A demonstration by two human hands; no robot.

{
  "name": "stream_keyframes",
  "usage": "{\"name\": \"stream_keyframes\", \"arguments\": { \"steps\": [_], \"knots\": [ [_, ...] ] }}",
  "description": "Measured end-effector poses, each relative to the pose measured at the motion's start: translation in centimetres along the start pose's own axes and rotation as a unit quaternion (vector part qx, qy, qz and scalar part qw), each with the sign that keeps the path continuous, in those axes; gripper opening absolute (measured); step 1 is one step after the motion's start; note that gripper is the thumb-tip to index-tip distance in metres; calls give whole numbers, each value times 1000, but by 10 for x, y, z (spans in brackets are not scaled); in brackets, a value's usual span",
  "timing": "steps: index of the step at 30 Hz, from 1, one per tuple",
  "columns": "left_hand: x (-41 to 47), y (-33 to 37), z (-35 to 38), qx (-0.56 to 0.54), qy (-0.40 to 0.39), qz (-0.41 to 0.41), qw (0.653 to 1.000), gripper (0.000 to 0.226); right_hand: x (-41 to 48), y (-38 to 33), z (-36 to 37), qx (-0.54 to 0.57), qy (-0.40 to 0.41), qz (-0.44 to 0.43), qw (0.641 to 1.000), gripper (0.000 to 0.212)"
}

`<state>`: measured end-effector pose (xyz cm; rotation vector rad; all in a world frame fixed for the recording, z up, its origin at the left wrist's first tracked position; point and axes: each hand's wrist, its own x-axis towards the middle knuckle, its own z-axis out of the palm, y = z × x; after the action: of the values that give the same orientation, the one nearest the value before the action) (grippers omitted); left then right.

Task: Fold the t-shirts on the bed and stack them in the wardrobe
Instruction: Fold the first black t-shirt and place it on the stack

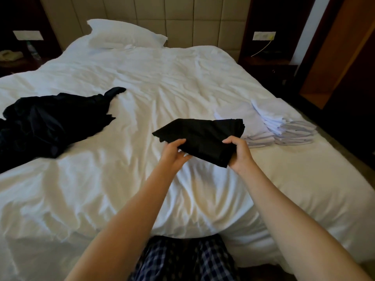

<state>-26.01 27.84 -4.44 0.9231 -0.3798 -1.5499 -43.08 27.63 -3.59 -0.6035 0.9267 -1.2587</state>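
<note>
My left hand (175, 151) and right hand (237, 154) each pinch an end of the folded black t-shirt (199, 136), a compact dark rectangle held above the white bed (142, 98). Beside it lies a stack of white folded shirts (284, 126); a black crumpled pile (50, 122) lies far left.

Padded beige headboard (182, 17), dark nightstand (269, 65), wall socket (263, 35)

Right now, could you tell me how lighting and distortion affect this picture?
Head view: wide-angle bowing curves the bed edges; the right nightstand sits in deep shadow; the held black shirt shows almost no fold detail; the white stack nearly blends into the bed.
</note>
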Motion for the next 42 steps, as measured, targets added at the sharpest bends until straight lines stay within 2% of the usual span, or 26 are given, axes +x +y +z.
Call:
{"name": "stream_keyframes", "arguments": {
  "steps": [2, 6, 13, 17, 19, 21, 24, 28, 32, 35, 38, 42],
  "knots": [
    [18, 6, 21, 26, -22, 4, 999, 44, 10, -15, -9, 11, 15, -36, 999, 39],
    [57, 10, 61, 96, -71, -6, 993, 50, 30, -40, -26, 30, 58, -83, 994, 37],
    [131, 1, 126, 161, -115, -34, 980, 52, 82, -68, -57, 77, 121, -105, 984, 57],
    [177, -6, 158, 183, -149, -35, 971, 58, 119, -74, -76, 114, 154, -116, 974, 61],
    [199, -14, 167, 203, -146, -34, 968, 58, 134, -72, -81, 140, 169, -123, 968, 65],
    [217, -30, 169, 255, -118, -47, 959, 54, 148, -62, -83, 151, 227, -105, 956, 68],
    [231, -58, 161, 327, -64, -62, 941, 52, 159, -41, -87, 108, 333, -64, 935, 66],
    [232, -66, 157, 337, -65, -44, 938, 55, 158, -35, -82, 44, 397, -83, 913, 58],
    [226, -63, 158, 365, -108, -40, 924, 65, 145, -39, -79, 20, 430, -86, 898, 53],
    [226, -66, 156, 399, -91, -1, 912, 68, 139, -44, -82, -46, 420, -46, 905, 59],
    [218, -64, 155, 469, -62, 31, 880, 72, 134, -51, -83, -154, 449, -28, 880, 67],
    [196, -44, 156, 562, -83, 47, 821, 70, 123, -59, -76, -235, 499, -98, 828, 68]
  ]
}}
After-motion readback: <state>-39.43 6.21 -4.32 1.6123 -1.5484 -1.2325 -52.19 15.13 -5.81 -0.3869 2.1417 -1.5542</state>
